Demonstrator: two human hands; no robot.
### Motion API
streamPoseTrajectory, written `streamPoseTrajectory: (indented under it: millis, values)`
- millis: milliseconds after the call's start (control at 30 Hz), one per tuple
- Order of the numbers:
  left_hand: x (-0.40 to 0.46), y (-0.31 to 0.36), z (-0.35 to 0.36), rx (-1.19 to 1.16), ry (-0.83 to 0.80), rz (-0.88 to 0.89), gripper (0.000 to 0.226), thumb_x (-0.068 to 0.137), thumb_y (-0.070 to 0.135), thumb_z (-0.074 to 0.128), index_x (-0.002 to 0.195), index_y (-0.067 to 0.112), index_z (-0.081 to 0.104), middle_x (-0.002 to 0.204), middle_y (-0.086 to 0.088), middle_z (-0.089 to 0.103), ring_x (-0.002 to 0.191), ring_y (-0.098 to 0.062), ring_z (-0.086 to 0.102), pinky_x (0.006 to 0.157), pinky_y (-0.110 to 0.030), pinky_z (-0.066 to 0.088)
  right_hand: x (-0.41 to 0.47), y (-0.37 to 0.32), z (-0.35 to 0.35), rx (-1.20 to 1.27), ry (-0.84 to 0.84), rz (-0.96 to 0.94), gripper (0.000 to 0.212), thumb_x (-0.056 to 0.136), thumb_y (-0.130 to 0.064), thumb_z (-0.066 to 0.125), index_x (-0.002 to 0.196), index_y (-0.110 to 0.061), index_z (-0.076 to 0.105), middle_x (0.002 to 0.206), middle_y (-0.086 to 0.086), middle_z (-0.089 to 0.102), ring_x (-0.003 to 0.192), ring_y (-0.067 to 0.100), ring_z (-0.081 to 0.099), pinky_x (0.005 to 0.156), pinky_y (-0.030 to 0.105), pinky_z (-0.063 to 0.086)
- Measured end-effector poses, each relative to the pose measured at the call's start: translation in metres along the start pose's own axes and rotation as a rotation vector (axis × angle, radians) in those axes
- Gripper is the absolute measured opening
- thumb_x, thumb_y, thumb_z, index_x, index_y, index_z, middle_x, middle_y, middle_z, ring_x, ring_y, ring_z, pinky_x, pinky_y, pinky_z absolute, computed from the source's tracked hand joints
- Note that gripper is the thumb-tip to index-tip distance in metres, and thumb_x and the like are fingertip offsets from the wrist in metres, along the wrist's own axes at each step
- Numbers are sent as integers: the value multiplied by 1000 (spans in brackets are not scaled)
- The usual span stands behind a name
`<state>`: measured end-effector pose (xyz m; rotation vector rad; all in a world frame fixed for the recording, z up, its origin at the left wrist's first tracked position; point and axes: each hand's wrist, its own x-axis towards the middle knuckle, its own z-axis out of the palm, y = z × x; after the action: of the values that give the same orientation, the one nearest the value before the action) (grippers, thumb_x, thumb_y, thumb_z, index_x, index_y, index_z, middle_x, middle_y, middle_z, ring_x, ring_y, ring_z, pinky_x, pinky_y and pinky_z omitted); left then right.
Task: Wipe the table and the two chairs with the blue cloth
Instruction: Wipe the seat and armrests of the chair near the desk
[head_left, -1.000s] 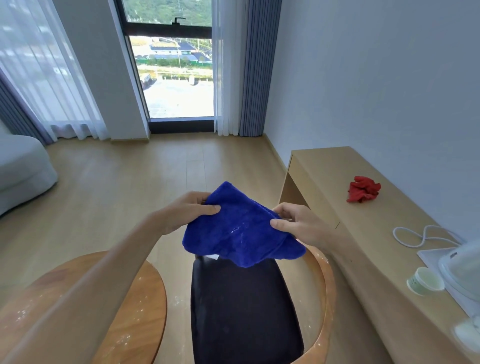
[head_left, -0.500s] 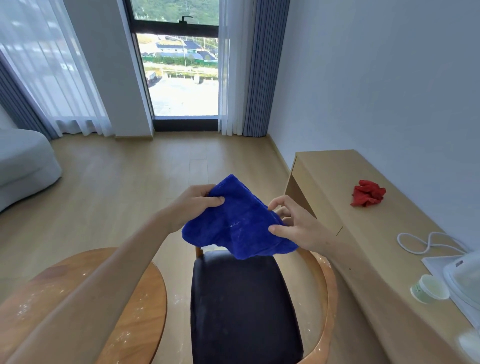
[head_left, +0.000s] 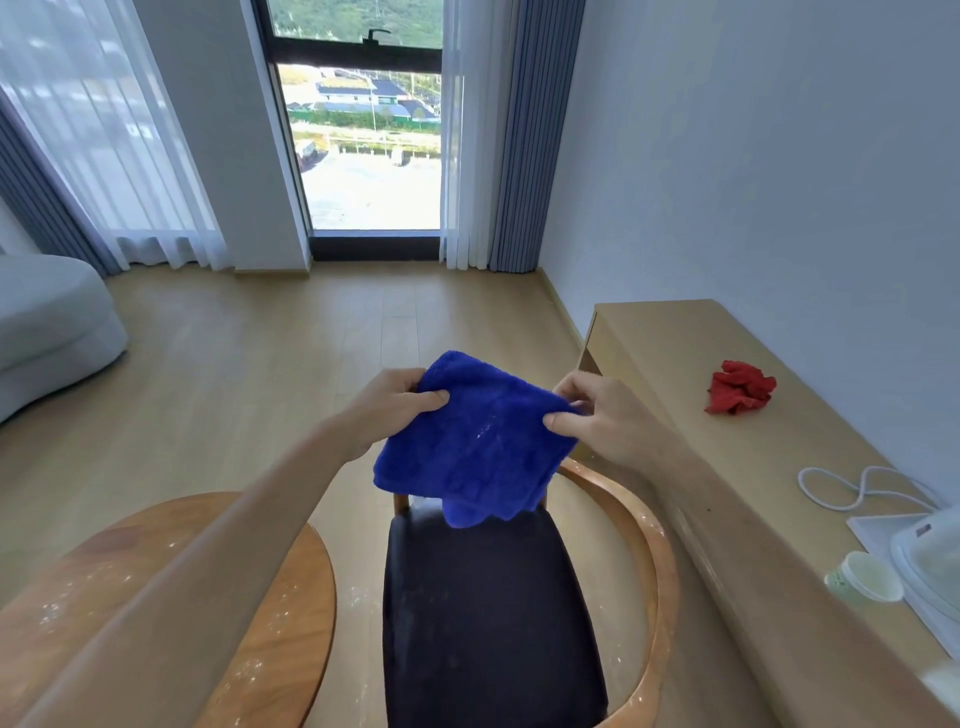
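The blue cloth (head_left: 478, 447) hangs folded in the air above the chair, with white specks on its face. My left hand (head_left: 392, 402) grips its left edge, thumb on top. My right hand (head_left: 592, 415) pinches its right edge. Below it stands a chair (head_left: 488, 613) with a black seat and a curved wooden backrest dotted with white dust. The round wooden table (head_left: 280, 623) lies at the lower left, partly hidden by my left arm, and carries white powdery specks. Only one chair is in view.
A long light-wood desk (head_left: 675, 343) runs along the right wall with a red cloth (head_left: 740, 395), a white cable (head_left: 852, 488), a paper cup (head_left: 865, 577) and a white appliance (head_left: 930, 561). A grey sofa (head_left: 47, 322) sits at the left. Open wooden floor reaches the window.
Both hands have lifted the blue cloth slightly and pulled it flatter between them. The view has shifted a little, with the window now more to the right.
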<state>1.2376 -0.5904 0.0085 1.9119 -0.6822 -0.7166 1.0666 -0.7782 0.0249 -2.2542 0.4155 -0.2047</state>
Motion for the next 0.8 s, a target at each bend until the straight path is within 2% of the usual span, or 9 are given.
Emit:
streamPoseTrajectory:
  millis: [67, 167, 267, 333, 400, 567, 633, 733, 800]
  values:
    - [2, -4, 1, 5, 11, 1, 20, 96, 24, 53, 110, 22, 66, 106, 0, 69, 100, -20, 64, 85, -37, 53, 2, -12, -6, 45, 28, -16, 7, 93, -16, 60, 90, -21, 56, 84, -5, 66, 78, 8, 63, 68, 20, 47]
    - [3, -11, 3, 66, 8, 0, 24, 96, 26, 51, 115, 20, 63, 108, -1, 68, 102, -23, 63, 90, -44, 53, 8, -24, -11, 17, 91, -76, 8, 95, -15, 56, 96, -23, 56, 88, -7, 63, 83, 8, 60, 69, 17, 44]
    - [5, -13, 9, 318, 56, 45, 23, 93, 29, 55, 115, 22, 56, 116, 2, 60, 109, -20, 57, 90, -33, 47, 13, -36, -14, 0, 80, -159, 17, 95, -10, 53, 100, -25, 60, 93, -10, 64, 91, 7, 59, 75, 19, 44]
    - [5, -7, 15, 393, 103, 172, 46, 86, 27, 65, 127, 24, 45, 132, 4, 47, 120, -14, 46, 95, -28, 39, 16, -46, -14, -40, 26, -225, 25, 95, -6, 52, 101, -27, 64, 97, -11, 66, 96, 5, 59, 82, 17, 44]
    - [5, 4, 19, 355, 15, 288, 59, 82, 20, 69, 133, 28, 40, 137, 10, 45, 125, -9, 42, 100, -28, 34, 19, -53, -10, -128, -21, -275, 28, 94, -4, 50, 103, -25, 66, 100, -11, 67, 95, 0, 57, 81, 8, 41]
    - [8, 12, 28, 254, -218, 313, 36, 82, 5, 66, 111, 26, 58, 104, 4, 67, 99, -10, 62, 90, -28, 49, 18, -56, -17, -114, 58, -273, 30, 94, -3, 51, 101, -28, 66, 94, -15, 67, 93, -3, 58, 75, 5, 41]
    - [9, 3, 33, 247, -257, 295, 29, 84, 6, 65, 107, 22, 62, 101, 2, 68, 94, -10, 64, 88, -27, 52, 15, -56, -27, -95, 108, -282, 30, 93, -4, 55, 97, -33, 64, 92, -20, 66, 93, -2, 59, 77, 9, 43]
    - [9, -10, 44, 274, -316, 256, 22, 88, 6, 61, 108, 14, 63, 102, -1, 69, 92, -11, 67, 82, -20, 51, 9, -55, -42, -38, 164, -285, 33, 92, -6, 58, 92, -39, 63, 93, -16, 68, 95, 9, 63, 82, 23, 49]
    - [8, -16, 52, 298, -330, 258, 22, 90, 12, 60, 110, 19, 63, 101, 2, 68, 90, -11, 64, 79, -17, 48, 6, -54, -49, 8, 184, -275, 29, 92, -7, 59, 95, -34, 65, 95, -12, 69, 96, 11, 64, 82, 26, 50]
